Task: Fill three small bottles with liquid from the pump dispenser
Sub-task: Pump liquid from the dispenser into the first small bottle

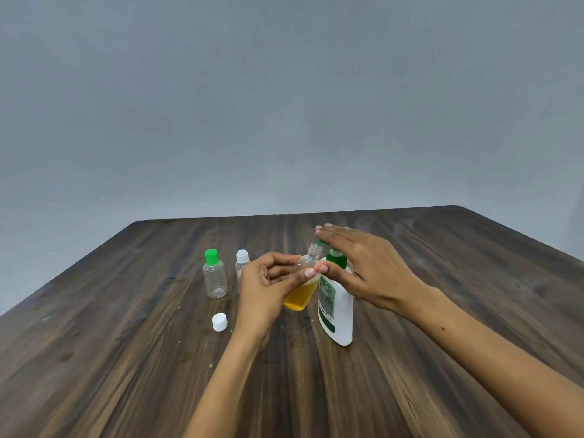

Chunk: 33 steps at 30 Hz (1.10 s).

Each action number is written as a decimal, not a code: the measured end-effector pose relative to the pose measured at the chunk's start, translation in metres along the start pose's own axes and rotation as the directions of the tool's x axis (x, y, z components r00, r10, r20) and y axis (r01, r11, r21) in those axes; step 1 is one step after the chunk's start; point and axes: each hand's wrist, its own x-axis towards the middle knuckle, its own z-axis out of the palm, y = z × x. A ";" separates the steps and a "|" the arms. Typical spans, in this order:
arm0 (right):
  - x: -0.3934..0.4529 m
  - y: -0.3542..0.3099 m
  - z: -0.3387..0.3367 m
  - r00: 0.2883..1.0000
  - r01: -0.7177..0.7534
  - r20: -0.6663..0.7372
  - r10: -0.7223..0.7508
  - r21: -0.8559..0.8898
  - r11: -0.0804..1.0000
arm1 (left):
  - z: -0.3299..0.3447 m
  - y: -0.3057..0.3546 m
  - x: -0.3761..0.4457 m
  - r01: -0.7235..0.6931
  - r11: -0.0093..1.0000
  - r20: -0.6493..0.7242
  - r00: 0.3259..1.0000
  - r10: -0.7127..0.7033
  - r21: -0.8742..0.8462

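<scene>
A white pump dispenser point(337, 308) with a green pump head and green label stands on the wooden table point(126, 358). My right hand point(363, 263) lies flat on the pump head, fingers straight. My left hand point(268, 282) grips a small uncapped bottle point(301, 294), tilted, its open neck under the green nozzle. The bottle is about half full of yellow liquid. Two empty clear bottles stand to the left: one with a green cap point(215, 273), one with a white cap point(242, 263), partly hidden behind my left hand. A loose white cap point(219, 321) lies on the table.
The table's far edge runs just behind the bottles, with a plain grey wall beyond. Dark wood surface stretches to the left, right and toward me.
</scene>
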 end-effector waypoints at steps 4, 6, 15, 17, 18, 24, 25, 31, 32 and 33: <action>-0.004 0.001 0.004 1.000 -0.016 0.008 0.016 0.024 1.000 | -0.001 -0.001 0.000 0.003 1.000 -0.001 1.000 -0.003 0.017; -0.001 0.002 0.002 1.000 -0.006 -0.004 0.006 0.025 1.000 | -0.002 -0.002 0.001 0.009 1.000 -0.004 1.000 -0.009 0.025; -0.004 0.001 0.005 1.000 0.000 -0.014 0.001 0.051 0.999 | -0.001 -0.002 0.002 -0.004 1.000 0.005 1.000 0.004 0.015; -0.003 0.002 0.003 1.000 0.009 -0.027 -0.008 0.045 0.999 | 0.000 -0.002 0.002 -0.004 1.000 0.002 1.000 0.004 0.008; -0.002 0.002 0.002 1.000 0.013 -0.025 -0.012 0.041 0.999 | 0.000 -0.003 0.002 -0.003 1.000 0.001 1.000 0.003 0.007; -0.002 0.002 0.004 1.000 0.005 -0.031 -0.003 0.062 0.998 | -0.001 -0.005 0.001 -0.015 1.000 0.014 1.000 0.015 0.006; -0.003 0.002 0.006 1.000 0.002 -0.031 0.000 0.070 0.998 | -0.001 -0.006 0.001 -0.011 1.000 0.014 1.000 0.011 0.004; 0.001 0.003 0.003 0.999 -0.013 -0.041 0.016 0.084 0.996 | -0.005 -0.009 0.003 0.009 1.000 0.000 1.000 -0.009 0.021; 0.002 0.003 0.002 0.999 -0.010 -0.040 0.013 0.079 0.997 | -0.005 -0.008 0.003 0.010 1.000 0.001 1.000 -0.010 0.024; 0.002 0.003 0.002 0.999 -0.008 -0.037 0.011 0.077 0.997 | -0.004 -0.008 0.002 0.011 1.000 0.003 1.000 -0.011 0.025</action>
